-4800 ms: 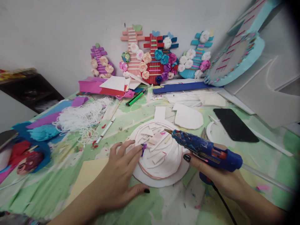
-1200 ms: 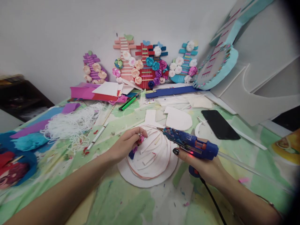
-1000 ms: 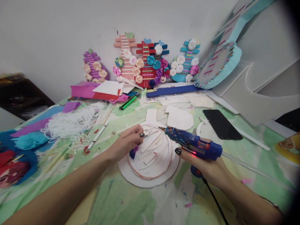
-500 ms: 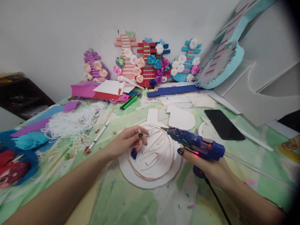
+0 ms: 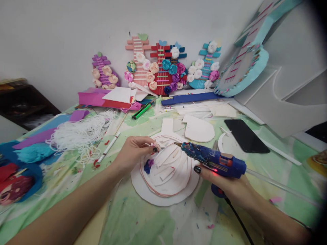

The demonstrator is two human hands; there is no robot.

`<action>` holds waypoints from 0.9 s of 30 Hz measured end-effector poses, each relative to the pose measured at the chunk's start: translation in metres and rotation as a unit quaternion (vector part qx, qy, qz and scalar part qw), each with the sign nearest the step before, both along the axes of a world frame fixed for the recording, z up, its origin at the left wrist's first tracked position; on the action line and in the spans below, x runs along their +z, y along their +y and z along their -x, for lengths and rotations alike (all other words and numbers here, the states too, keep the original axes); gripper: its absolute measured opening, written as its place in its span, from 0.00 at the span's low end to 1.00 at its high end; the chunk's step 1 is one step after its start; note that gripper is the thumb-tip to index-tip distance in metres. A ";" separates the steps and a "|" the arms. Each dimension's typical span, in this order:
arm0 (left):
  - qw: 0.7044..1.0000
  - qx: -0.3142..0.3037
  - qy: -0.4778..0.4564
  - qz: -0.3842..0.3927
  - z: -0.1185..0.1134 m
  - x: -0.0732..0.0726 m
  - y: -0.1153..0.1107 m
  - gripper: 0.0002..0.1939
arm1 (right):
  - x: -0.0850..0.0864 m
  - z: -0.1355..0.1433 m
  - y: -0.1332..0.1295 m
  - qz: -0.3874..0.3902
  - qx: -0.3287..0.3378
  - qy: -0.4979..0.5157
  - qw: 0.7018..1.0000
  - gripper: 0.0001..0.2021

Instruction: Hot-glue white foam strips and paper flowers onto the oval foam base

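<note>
My right hand is wrapped round a blue glue gun, whose red light glows and whose nozzle points left. A clear glue stick juts from its back end. My left hand is closed in a pinch on a small pale piece, partly hidden by the fingers. Below both hands lies a round white foam shape with a red-edged disc on it and loose white strips on top. Beside the left fingers, a small dark blue and purple scrap rests on the disc.
Decorated guitars with paper flowers stand along the wall. White cord, a marker and a green cutter lie left and back. A phone and white foam cutout lie right. The gun's black cable trails toward me.
My left hand has shifted slightly and turned over the disc, so more of the blue and purple scrap shows. The glue gun has stayed nearly in place.
</note>
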State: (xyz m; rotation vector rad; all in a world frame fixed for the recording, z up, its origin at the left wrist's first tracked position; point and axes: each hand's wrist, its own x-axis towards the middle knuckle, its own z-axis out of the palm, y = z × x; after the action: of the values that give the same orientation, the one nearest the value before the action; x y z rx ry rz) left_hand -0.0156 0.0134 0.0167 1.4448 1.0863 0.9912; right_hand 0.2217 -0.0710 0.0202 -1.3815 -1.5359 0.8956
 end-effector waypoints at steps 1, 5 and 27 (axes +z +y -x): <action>1.000 0.002 0.005 0.008 -0.001 0.000 -0.001 0.04 | 0.001 0.000 0.000 0.000 0.021 -0.010 1.000 0.09; 0.999 -0.028 0.016 0.036 -0.003 -0.001 -0.006 0.08 | 0.001 0.001 0.000 -0.003 0.046 -0.025 0.999 0.09; 0.988 -0.031 -0.123 0.085 -0.004 -0.003 -0.008 0.09 | 0.000 0.002 0.000 0.015 0.019 -0.018 1.000 0.10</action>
State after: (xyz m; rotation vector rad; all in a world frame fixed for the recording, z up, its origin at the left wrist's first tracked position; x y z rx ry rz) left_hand -0.0116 0.0053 0.0136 1.1769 0.9163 0.9800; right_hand 0.2195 -0.0715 0.0201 -1.4025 -1.5864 0.9249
